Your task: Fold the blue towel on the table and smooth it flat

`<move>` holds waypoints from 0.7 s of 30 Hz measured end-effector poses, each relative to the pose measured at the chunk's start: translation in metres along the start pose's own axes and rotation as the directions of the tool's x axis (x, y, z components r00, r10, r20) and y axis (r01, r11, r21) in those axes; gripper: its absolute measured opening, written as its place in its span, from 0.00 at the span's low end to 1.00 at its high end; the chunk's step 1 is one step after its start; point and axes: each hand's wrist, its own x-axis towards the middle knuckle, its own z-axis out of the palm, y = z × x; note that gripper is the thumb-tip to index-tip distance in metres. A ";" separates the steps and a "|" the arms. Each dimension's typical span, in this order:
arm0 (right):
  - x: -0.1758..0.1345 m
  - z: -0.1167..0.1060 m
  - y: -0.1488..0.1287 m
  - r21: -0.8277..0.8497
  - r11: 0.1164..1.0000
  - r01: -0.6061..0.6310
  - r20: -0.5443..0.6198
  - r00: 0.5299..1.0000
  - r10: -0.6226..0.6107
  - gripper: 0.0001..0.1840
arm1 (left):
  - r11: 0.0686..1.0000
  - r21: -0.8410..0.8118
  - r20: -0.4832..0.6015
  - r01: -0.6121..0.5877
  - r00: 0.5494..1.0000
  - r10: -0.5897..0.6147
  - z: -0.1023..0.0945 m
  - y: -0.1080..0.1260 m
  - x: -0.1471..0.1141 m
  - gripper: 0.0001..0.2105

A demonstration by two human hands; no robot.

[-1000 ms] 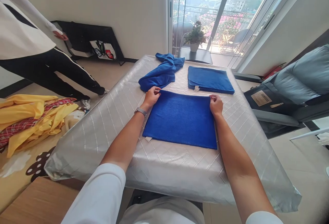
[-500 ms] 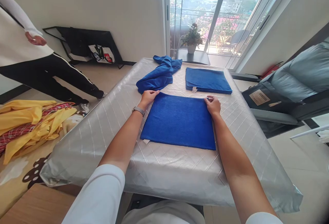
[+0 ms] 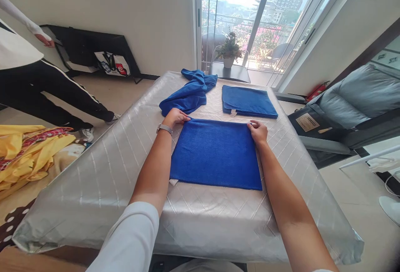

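Note:
A folded blue towel (image 3: 217, 155) lies flat before me, a white tag poking out at its near left corner. My left hand (image 3: 175, 118), with a watch on the wrist, pinches its far left corner. At the far right corner, my right hand (image 3: 258, 131) grips the edge between thumb and fingers. Beyond it to the right rests a stack of folded blue towels (image 3: 250, 100), also with a white tag. A crumpled heap of blue towel (image 3: 190, 93) sits just past my left hand.
A silvery quilted cloth covers the table (image 3: 125, 168). A potted plant (image 3: 229, 51) stands on a chair by the glass door. To the left are a person (image 3: 53, 80) and yellow cloths (image 3: 31, 155); a grey padded chair (image 3: 359, 101) stands on the right.
The view has shifted slightly. Both hands keep hold of the towel's far corners, and the towel looks much the same. The person at left has moved toward the picture's left edge.

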 end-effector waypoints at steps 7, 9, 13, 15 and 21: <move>0.004 -0.001 0.002 0.064 0.998 -0.010 0.002 1.000 0.010 0.21 | 0.982 -0.167 0.043 -0.084 0.995 0.092 0.000 -0.007 -0.002 0.21; 0.006 -0.002 -0.001 0.055 0.998 -0.023 -0.007 1.000 0.024 0.20 | 0.976 -0.189 0.022 -0.108 0.993 0.114 0.004 -0.008 -0.001 0.21; 0.012 -0.001 -0.009 -0.037 0.999 -0.023 -0.006 1.000 0.023 0.17 | 0.968 -0.183 -0.069 -0.171 0.985 0.161 0.012 -0.011 0.005 0.20; 0.015 0.000 -0.012 -0.086 0.996 -0.020 0.007 1.000 0.020 0.17 | 0.966 -0.183 -0.101 -0.184 0.981 0.168 0.015 -0.012 0.009 0.19; 0.018 0.006 -0.012 -0.167 0.986 -0.011 0.008 1.000 0.013 0.16 | 0.966 -0.179 -0.077 -0.188 0.981 0.177 0.015 -0.013 0.017 0.17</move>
